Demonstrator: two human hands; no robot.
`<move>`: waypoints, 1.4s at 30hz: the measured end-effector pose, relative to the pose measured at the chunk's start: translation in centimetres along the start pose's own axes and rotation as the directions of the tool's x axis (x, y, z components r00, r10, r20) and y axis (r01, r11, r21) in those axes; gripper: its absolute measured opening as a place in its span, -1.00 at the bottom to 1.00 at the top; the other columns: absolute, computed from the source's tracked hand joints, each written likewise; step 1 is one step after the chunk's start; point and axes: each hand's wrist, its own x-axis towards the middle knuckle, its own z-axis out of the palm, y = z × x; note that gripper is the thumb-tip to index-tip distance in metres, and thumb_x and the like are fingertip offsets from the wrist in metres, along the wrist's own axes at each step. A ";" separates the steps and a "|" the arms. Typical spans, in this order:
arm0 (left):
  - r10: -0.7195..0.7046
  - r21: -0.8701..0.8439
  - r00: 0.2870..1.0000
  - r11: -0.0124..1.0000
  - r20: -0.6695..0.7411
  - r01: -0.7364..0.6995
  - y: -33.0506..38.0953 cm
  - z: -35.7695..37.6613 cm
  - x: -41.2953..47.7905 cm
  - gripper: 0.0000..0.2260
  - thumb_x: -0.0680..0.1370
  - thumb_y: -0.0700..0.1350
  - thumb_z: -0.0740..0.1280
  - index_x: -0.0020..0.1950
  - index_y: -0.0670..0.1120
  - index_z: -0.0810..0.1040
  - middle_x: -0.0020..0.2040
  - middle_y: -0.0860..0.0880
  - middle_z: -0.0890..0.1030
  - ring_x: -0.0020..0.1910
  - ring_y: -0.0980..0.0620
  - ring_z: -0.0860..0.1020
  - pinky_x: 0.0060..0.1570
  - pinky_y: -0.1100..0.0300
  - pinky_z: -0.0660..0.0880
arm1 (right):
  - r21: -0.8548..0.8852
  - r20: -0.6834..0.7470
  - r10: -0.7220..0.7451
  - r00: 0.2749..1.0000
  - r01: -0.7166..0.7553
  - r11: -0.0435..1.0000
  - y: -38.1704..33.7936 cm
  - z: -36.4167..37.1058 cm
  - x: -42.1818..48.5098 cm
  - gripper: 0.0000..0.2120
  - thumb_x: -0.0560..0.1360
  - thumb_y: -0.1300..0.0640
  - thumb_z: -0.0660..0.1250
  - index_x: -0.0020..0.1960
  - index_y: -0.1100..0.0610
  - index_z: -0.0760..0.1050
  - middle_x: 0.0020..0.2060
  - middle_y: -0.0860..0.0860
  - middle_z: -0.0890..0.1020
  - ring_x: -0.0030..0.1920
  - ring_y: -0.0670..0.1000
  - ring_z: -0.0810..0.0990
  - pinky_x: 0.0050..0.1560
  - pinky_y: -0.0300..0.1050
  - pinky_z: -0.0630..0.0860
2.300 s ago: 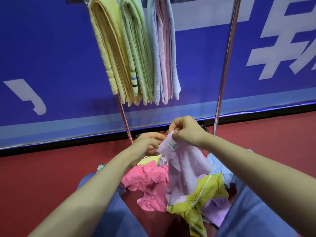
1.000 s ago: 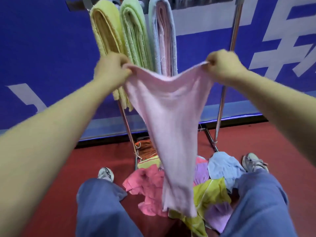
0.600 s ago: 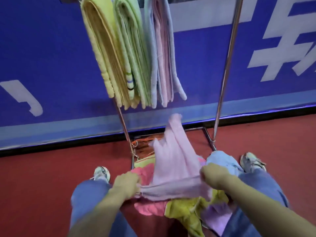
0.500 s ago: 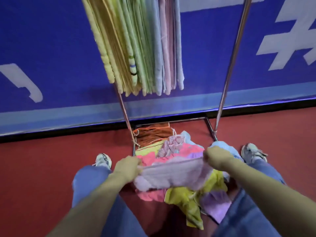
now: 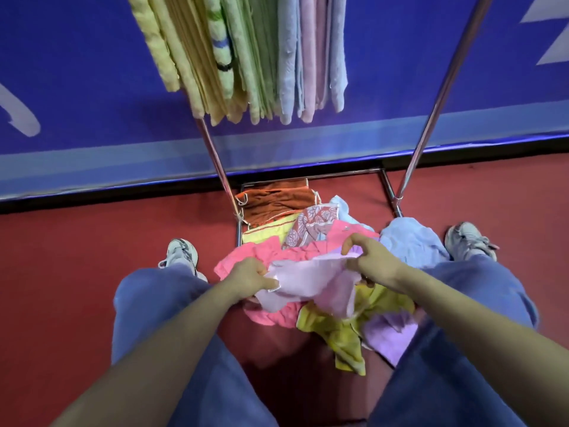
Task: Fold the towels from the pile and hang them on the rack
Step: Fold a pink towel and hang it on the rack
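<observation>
Head view: pale pink towel [image 5: 311, 280] pinched at both ends, low over the pile [image 5: 308, 257].

Left hand [image 5: 251, 277] clamped on the towel's left end at centre frame, right hand [image 5: 369, 261] gripping the right end with forefinger lifted. Long axis running left to right between the two grips, slack cloth sagging beneath, both hands about equally near. Rack [image 5: 431, 97] upright just beyond, hung towels [image 5: 246, 57] crowding the upper centre, open rail probably toward upper right. Red floor [image 5: 77, 257] underneath, blue wall [image 5: 77, 72] behind, a shoe either side.
</observation>
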 end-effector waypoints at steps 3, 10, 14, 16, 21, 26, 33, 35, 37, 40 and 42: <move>-0.076 -0.156 0.990 0.983 0.119 0.094 0.5 0.7 1.7 -0.63 0.47 -0.13 0.53 -0.39 -0.06 0.39 -0.41 -0.09 0.35 -0.35 -0.02 0.45 -0.30 -0.01 0.58 | 0.047 0.040 0.003 0.999 -0.004 0.999 0.1 0.9 1.9 -0.81 0.49 0.42 0.18 -0.02 0.17 0.40 -0.65 -0.04 0.40 -0.66 -0.07 0.34 -0.57 -0.29 0.21; -0.042 -0.291 0.968 0.950 0.248 0.116 1.6 0.8 5.2 -0.88 0.51 -0.15 0.49 -0.15 -0.14 0.60 -0.39 0.07 0.51 -0.41 0.16 0.53 -0.27 0.06 0.62 | 0.215 0.208 0.058 0.976 -0.104 0.971 1.1 2.7 6.6 -0.73 0.54 0.45 0.16 -0.17 0.18 0.54 -0.57 0.03 0.46 -0.61 -0.07 0.31 -0.53 -0.29 0.23; 0.074 -0.191 0.987 0.981 0.144 -0.046 3.1 1.3 6.7 -0.59 0.49 -0.13 0.50 -0.37 -0.06 0.30 -0.41 0.05 0.22 -0.47 0.14 0.24 -0.43 0.19 0.21 | 0.054 0.270 -0.017 0.963 0.003 0.999 1.0 3.4 7.6 -0.66 0.35 0.48 0.15 -0.20 0.15 0.60 -0.46 0.09 0.50 -0.52 -0.04 0.39 -0.47 -0.24 0.31; 0.127 -0.192 0.986 0.976 0.110 -0.104 3.8 1.9 7.1 -0.54 0.50 -0.15 0.49 -0.38 -0.01 0.23 -0.40 0.08 0.18 -0.42 0.11 0.20 -0.41 0.14 0.24 | -0.011 0.317 -0.098 0.944 0.107 0.994 0.5 3.5 7.7 -0.64 0.29 0.43 0.15 -0.14 0.10 0.61 -0.35 0.00 0.61 -0.41 -0.11 0.51 -0.37 -0.27 0.41; 0.202 -0.200 0.979 0.961 0.035 -0.191 4.2 3.1 7.7 -0.60 0.46 -0.22 0.45 -0.34 -0.02 0.22 -0.38 0.07 0.19 -0.37 0.07 0.19 -0.35 0.09 0.12 | -0.355 0.359 -0.247 0.900 0.377 0.855 0.4 3.5 8.0 -0.68 0.41 0.38 0.27 -0.04 0.03 0.64 -0.23 -0.10 0.67 -0.18 -0.04 0.61 -0.08 -0.28 0.46; 0.230 -0.340 0.969 0.922 0.093 -0.187 4.3 3.1 7.8 -0.76 0.41 -0.19 0.42 -0.30 -0.17 0.37 -0.32 -0.05 0.24 -0.29 0.05 0.22 -0.28 0.10 0.11 | -0.317 0.350 -0.299 0.888 0.413 0.854 0.5 3.7 8.3 -0.84 0.51 0.27 0.38 -0.16 0.05 0.64 -0.42 -0.28 0.54 -0.31 -0.24 0.52 -0.18 -0.48 0.32; 0.094 -0.645 0.966 0.759 0.241 0.087 5.2 2.2 7.0 -0.69 0.45 -0.44 0.34 0.01 -0.07 0.66 -0.18 -0.07 0.67 -0.33 0.18 0.54 -0.41 0.38 0.42 | -0.189 0.286 -0.290 0.913 0.350 0.917 0.4 4.0 8.0 -0.80 0.42 0.33 0.47 -0.13 0.02 0.64 -0.39 -0.24 0.61 -0.29 -0.35 0.57 -0.20 -0.45 0.35; 0.098 -0.685 0.961 0.720 0.259 0.111 5.0 2.1 7.1 -0.65 0.34 -0.37 0.39 0.01 -0.02 0.65 -0.16 -0.01 0.71 -0.20 0.13 0.62 -0.28 0.34 0.51 | -0.201 0.262 -0.274 0.925 0.331 0.922 0.3 4.0 7.9 -0.82 0.42 0.31 0.48 -0.11 0.05 0.65 -0.39 -0.21 0.62 -0.27 -0.34 0.58 -0.22 -0.47 0.35; 0.128 -0.710 0.953 0.696 0.274 0.111 4.6 2.0 7.2 -0.60 0.34 -0.42 0.39 0.06 -0.04 0.64 -0.11 0.01 0.73 -0.10 0.10 0.66 -0.14 0.27 0.58 | -0.193 0.234 -0.245 0.941 0.292 0.937 0.4 3.9 7.9 -0.87 0.43 0.28 0.49 -0.08 0.10 0.65 -0.35 -0.13 0.66 -0.23 -0.26 0.61 -0.20 -0.49 0.36; 0.159 -0.716 0.954 0.694 0.255 0.076 4.4 1.9 7.2 -0.55 0.43 -0.58 0.29 0.09 -0.10 0.62 -0.14 0.02 0.73 -0.11 0.10 0.67 -0.04 0.24 0.61 | -0.105 0.234 -0.212 0.949 0.241 0.965 0.5 3.9 8.1 -0.92 0.46 0.23 0.49 -0.06 0.13 0.63 -0.35 -0.08 0.68 -0.33 -0.24 0.59 -0.15 -0.35 0.45; 0.151 -0.713 0.957 0.697 0.248 0.075 4.6 1.6 7.1 -0.55 0.42 -0.58 0.30 0.09 -0.09 0.62 -0.15 0.04 0.72 -0.10 0.08 0.66 -0.05 0.24 0.61 | -0.084 0.223 -0.196 0.955 0.219 0.972 0.7 3.9 8.2 -0.92 0.47 0.20 0.48 -0.06 0.11 0.60 -0.37 -0.06 0.68 -0.37 -0.22 0.55 -0.12 -0.18 0.52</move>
